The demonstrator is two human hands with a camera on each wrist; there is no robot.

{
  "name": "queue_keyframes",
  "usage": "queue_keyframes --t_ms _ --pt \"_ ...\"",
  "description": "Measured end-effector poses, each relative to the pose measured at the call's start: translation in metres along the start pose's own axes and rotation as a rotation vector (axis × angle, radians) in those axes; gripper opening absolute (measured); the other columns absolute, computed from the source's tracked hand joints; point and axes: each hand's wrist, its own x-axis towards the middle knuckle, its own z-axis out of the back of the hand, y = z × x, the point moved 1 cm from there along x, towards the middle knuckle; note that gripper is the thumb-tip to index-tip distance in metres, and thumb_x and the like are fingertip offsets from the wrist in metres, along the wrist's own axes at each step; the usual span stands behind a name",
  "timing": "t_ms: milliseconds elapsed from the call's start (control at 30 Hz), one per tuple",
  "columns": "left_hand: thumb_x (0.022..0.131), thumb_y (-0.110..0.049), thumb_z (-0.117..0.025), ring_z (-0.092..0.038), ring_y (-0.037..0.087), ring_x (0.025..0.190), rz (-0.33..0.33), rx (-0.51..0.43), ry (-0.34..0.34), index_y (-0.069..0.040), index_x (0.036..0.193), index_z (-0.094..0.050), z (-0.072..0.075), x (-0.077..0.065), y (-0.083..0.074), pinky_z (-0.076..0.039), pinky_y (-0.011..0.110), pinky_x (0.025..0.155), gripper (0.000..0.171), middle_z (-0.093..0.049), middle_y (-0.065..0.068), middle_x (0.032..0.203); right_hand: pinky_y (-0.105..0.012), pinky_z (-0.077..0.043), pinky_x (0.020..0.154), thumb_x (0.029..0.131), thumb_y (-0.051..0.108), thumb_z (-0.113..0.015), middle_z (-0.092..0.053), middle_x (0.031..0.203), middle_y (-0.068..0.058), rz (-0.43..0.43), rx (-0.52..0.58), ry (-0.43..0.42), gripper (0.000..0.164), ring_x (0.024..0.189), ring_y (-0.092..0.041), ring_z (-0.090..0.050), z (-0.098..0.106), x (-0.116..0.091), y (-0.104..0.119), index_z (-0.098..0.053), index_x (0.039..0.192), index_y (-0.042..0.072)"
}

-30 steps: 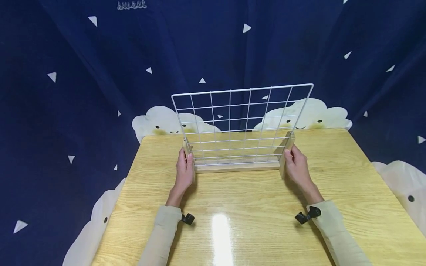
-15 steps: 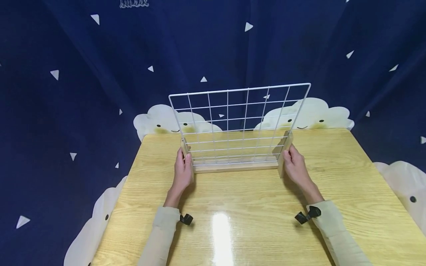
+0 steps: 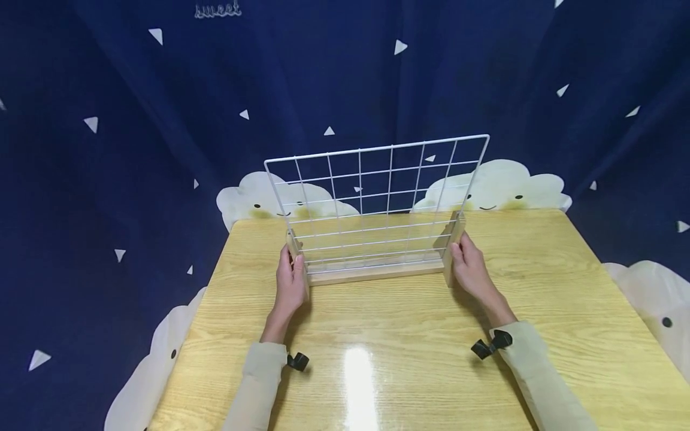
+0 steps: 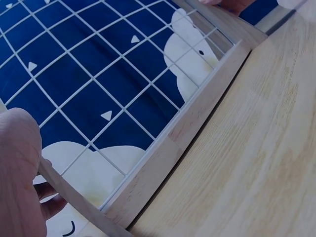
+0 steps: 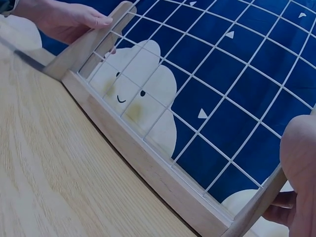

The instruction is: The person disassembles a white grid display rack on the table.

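Note:
A white wire grid panel [image 3: 374, 191] stands upright in a wooden stand, its lower bar [image 3: 377, 274] running along the tabletop. My left hand [image 3: 290, 284] grips the stand's left wooden side piece [image 3: 294, 246], thumb on the near face and fingers round the outer side. The right side piece [image 3: 454, 233] is held by my right hand [image 3: 472, 268] in much the same way. In the left wrist view the fingers [image 4: 52, 200] show behind the side piece. The right wrist view has the grid [image 5: 232, 94] rising from the wooden bar [image 5: 143, 153].
The wooden table [image 3: 399, 329] extends on both sides of the stand and in front of it. Behind it hangs a dark blue curtain [image 3: 302, 72] with white triangles and smiling clouds. A black wrist mount [image 3: 492, 344] is strapped to the right sleeve, with another [image 3: 297, 361] on the left.
Both hands and the stand with its grid have shifted a little to the left, and the stand has turned slightly, its left end coming nearer. The grip stays the same.

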Motion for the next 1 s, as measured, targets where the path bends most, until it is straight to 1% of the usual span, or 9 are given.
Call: queue_keyframes --t_ms 67,167,433,500,600,700,767,867,1000 --pt "0.114 -0.016 -0.040 -0.051 0.047 0.134 0.008 0.016 -0.005 0.000 0.156 -0.035 0.002 -0.002 -0.001 -0.046 0.062 0.107 0.045 -0.048 0.029 0.149 -0.058 -0.047 0.098 0.112 0.008 -0.041 -0.060 0.136 -0.033 -0.005 0.009 0.007 0.036 0.116 -0.047 -0.062 -0.002 0.002 0.000 -0.048 0.145 -0.005" --pt "0.114 -0.016 -0.040 -0.051 0.045 0.134 0.019 0.030 -0.011 -0.001 0.156 -0.035 0.004 -0.004 -0.002 -0.045 0.061 0.108 0.045 -0.049 0.028 0.149 -0.064 -0.047 0.099 0.112 0.007 -0.041 -0.058 0.136 -0.035 -0.018 0.028 0.022 0.038 0.117 -0.050 -0.061 -0.005 0.004 -0.001 -0.046 0.147 -0.005" --pt "0.113 -0.014 -0.042 -0.050 0.053 0.130 0.051 0.013 -0.026 0.001 0.154 -0.036 0.012 -0.009 -0.005 -0.047 0.062 0.105 0.044 -0.050 0.026 0.147 -0.064 -0.048 0.097 0.112 0.007 -0.041 -0.060 0.131 -0.038 -0.006 0.040 0.036 0.038 0.113 -0.052 -0.062 -0.012 0.008 0.001 -0.046 0.147 -0.005" --pt "0.113 -0.013 -0.042 -0.049 0.054 0.129 0.052 0.005 -0.030 0.003 0.154 -0.036 0.014 -0.009 -0.006 -0.047 0.063 0.104 0.044 -0.050 0.027 0.147 -0.059 -0.050 0.095 0.112 0.008 -0.042 -0.061 0.130 -0.037 0.003 0.040 0.038 0.038 0.111 -0.050 -0.064 -0.013 0.010 0.002 -0.046 0.148 -0.003" --pt "0.113 -0.012 -0.041 -0.049 0.054 0.130 0.055 -0.013 -0.038 0.003 0.154 -0.036 0.017 -0.010 -0.008 -0.046 0.064 0.105 0.044 -0.048 0.030 0.148 -0.041 -0.053 0.092 0.112 0.008 -0.042 -0.063 0.127 -0.036 0.005 0.047 0.046 0.039 0.109 -0.047 -0.065 -0.015 0.013 0.004 -0.047 0.148 -0.002" --pt "0.113 -0.009 -0.040 -0.049 0.050 0.130 0.071 -0.016 -0.050 0.003 0.154 -0.035 0.020 -0.010 -0.007 -0.046 0.064 0.105 0.044 -0.047 0.031 0.148 -0.022 -0.049 0.088 0.112 0.008 -0.042 -0.064 0.126 -0.036 -0.008 0.067 0.062 0.039 0.110 -0.046 -0.066 -0.018 0.016 0.004 -0.048 0.149 -0.001" --pt "0.112 -0.007 -0.040 -0.050 0.048 0.128 0.081 -0.007 -0.065 0.003 0.154 -0.036 0.022 -0.011 -0.006 -0.046 0.061 0.104 0.043 -0.048 0.030 0.146 -0.018 -0.047 0.088 0.112 0.008 -0.042 -0.064 0.126 -0.036 -0.016 0.071 0.070 0.040 0.111 -0.046 -0.066 -0.021 0.019 0.004 -0.047 0.150 0.000" --pt "0.112 -0.006 -0.040 -0.052 0.046 0.124 0.094 0.018 -0.087 0.001 0.152 -0.038 0.026 -0.012 -0.005 -0.047 0.057 0.101 0.041 -0.050 0.029 0.145 -0.023 -0.048 0.089 0.111 0.006 -0.042 -0.065 0.125 -0.036 -0.025 0.059 0.079 0.040 0.111 -0.045 -0.066 -0.027 0.023 0.004 -0.047 0.150 -0.001" --pt "0.112 -0.008 -0.041 -0.054 0.044 0.124 0.084 0.040 -0.114 -0.001 0.150 -0.040 0.031 -0.014 -0.007 -0.049 0.053 0.100 0.039 -0.052 0.026 0.143 -0.038 -0.051 0.093 0.110 0.003 -0.043 -0.064 0.126 -0.037 -0.034 0.076 0.086 0.040 0.111 -0.047 -0.065 -0.034 0.028 0.005 -0.047 0.150 -0.004"
